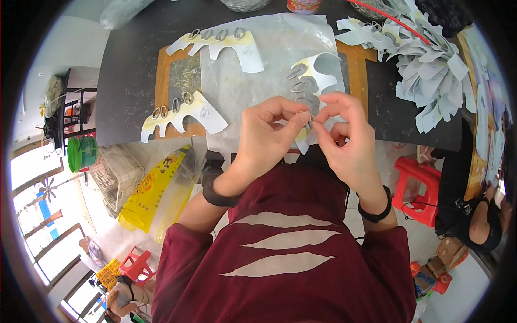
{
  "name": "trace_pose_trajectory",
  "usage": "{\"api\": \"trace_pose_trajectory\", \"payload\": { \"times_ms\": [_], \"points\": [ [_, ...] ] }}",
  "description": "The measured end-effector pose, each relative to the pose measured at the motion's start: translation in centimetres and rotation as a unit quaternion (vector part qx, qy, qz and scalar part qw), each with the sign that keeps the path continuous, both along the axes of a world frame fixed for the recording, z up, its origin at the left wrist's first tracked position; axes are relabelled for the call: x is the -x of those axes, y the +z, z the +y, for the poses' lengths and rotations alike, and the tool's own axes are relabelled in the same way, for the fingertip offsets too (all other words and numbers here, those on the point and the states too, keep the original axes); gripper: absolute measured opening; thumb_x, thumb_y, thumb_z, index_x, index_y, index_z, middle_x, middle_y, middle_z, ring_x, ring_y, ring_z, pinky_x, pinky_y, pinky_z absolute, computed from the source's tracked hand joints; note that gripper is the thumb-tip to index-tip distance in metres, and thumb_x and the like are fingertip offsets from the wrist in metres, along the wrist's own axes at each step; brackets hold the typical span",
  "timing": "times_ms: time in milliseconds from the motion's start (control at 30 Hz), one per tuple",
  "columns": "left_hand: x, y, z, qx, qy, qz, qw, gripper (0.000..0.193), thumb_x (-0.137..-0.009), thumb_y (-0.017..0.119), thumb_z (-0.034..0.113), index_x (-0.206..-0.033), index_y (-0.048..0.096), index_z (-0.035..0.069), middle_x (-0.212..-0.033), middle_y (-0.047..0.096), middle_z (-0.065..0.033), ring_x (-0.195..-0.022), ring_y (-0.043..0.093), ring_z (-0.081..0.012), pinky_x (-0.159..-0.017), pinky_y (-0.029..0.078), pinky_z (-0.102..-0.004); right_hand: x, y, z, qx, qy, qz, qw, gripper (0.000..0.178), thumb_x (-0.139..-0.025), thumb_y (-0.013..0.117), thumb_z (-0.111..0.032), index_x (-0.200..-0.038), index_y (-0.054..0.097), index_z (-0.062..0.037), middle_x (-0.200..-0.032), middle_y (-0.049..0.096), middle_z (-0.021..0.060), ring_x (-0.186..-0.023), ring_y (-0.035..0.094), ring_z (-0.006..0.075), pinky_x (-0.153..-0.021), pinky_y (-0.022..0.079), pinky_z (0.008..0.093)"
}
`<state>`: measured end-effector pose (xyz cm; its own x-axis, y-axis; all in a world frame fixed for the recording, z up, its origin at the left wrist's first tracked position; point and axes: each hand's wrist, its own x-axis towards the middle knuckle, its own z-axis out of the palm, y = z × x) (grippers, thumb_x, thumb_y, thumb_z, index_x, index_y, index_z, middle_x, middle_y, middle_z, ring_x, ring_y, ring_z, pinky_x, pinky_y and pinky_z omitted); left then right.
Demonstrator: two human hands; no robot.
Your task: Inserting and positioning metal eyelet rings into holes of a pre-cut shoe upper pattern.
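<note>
My left hand [269,132] and my right hand [349,141] meet at the table's near edge, thumbs and forefingers pinched together. Between their fingertips is a small metal ring [311,123], partly covered by the fingers. Right beneath lies a white scalloped piece [324,81] with yellow smears; grey metal rings sit along its left edge, and the hands hide part of it. To the left, a second scalloped piece [212,116] carries several oval rings on its upper edge. A third scalloped piece [247,54], also with oval rings, lies farther back.
A translucent sheet [237,97] covers the middle of the black table [126,81]. A heap of white cut pieces [431,75] and a red rod [393,21] lie at the right. A red and yellow tin [303,6] stands at the back. A yellow bag [153,188] hangs left below.
</note>
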<state>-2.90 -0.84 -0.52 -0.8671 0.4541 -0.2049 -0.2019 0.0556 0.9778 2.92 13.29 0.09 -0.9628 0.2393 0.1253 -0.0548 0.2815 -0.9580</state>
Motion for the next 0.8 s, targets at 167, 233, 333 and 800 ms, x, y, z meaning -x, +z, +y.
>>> {"api": "trace_pose_trajectory", "payload": {
  "times_ms": [167, 233, 333, 800],
  "points": [
    [0.3, -0.3, -0.3, 0.011, -0.017, 0.056, 0.998, 0.012, -0.082, 0.062, 0.003, -0.093, 0.062, -0.002, -0.083, 0.064, -0.0048, -0.071, 0.057, -0.0062, -0.057, 0.046, -0.0190, -0.2, 0.0, 0.3, 0.044, 0.010, 0.014, 0.999, 0.046, -0.071, 0.060, 0.010, -0.111, 0.044, -0.0050, -0.083, 0.056, 0.0024, -0.042, 0.045, 0.0023, -0.040, 0.032, 0.0173],
    [0.2, -0.2, -0.3, -0.034, -0.019, 0.032, 0.999, 0.012, -0.079, 0.065, 0.003, -0.090, 0.064, -0.001, -0.078, 0.063, -0.0027, -0.070, 0.057, -0.0052, -0.058, 0.048, -0.0203, -0.4, -0.2, 0.3, 0.067, -0.004, 0.012, 0.998, 0.047, -0.071, 0.061, 0.010, -0.111, 0.043, -0.0047, -0.082, 0.056, 0.0027, -0.042, 0.045, 0.0022, -0.040, 0.032, 0.0171],
    [0.1, 0.0, -0.2, -0.011, -0.018, 0.047, 0.999, 0.011, -0.078, 0.065, 0.003, -0.089, 0.064, 0.000, -0.080, 0.064, -0.0030, -0.070, 0.057, -0.0058, -0.058, 0.048, -0.0199, -0.4, -0.2, 0.1, 0.070, -0.021, 0.013, 0.997, 0.048, -0.070, 0.061, 0.010, -0.111, 0.042, -0.0042, -0.082, 0.055, 0.0032, -0.042, 0.045, 0.0021, -0.040, 0.032, 0.0170],
    [0.0, 0.6, -0.3, 0.044, -0.044, 0.216, 0.974, 0.023, -0.075, 0.062, -0.005, -0.097, 0.063, 0.001, -0.089, 0.065, -0.0065, -0.077, 0.061, -0.0100, -0.062, 0.048, -0.0213, 0.0, -1.2, 0.3, -0.070, -0.015, 0.160, 0.985, 0.047, -0.069, 0.065, 0.006, -0.110, 0.044, -0.0041, -0.078, 0.058, 0.0031, -0.040, 0.045, 0.0055, -0.037, 0.033, 0.0195]
  ]
}}
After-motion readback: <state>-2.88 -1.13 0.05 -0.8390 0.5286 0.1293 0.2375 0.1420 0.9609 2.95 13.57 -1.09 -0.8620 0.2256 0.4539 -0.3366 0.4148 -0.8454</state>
